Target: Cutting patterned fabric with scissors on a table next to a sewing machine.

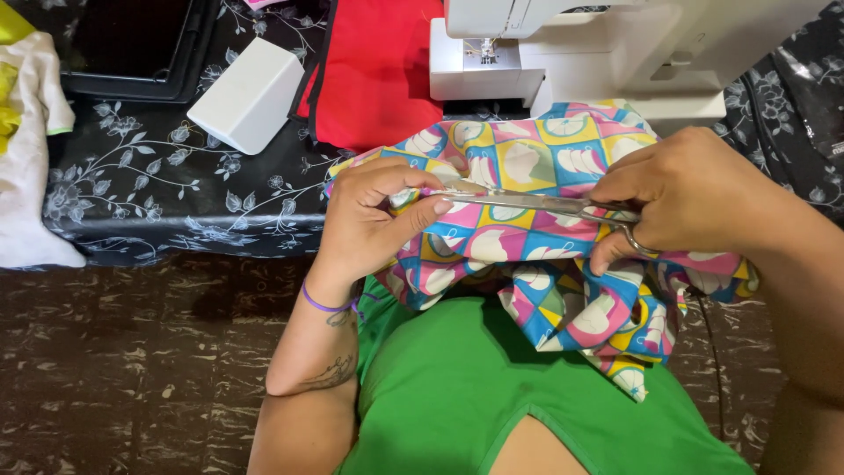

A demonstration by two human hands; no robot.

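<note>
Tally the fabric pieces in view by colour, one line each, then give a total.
Multicoloured patterned cotton fabric, held by both hands: 1
Plain red fabric on the table: 1
White cloth with yellow-green trim at the left edge: 1
Total: 3

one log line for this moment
left hand: pinches fabric | right hand: holds scissors | blades: at fabric

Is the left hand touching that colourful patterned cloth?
Touching. The head view shows the left hand pinching the patterned cloth at its edge, beside the scissors.
</note>
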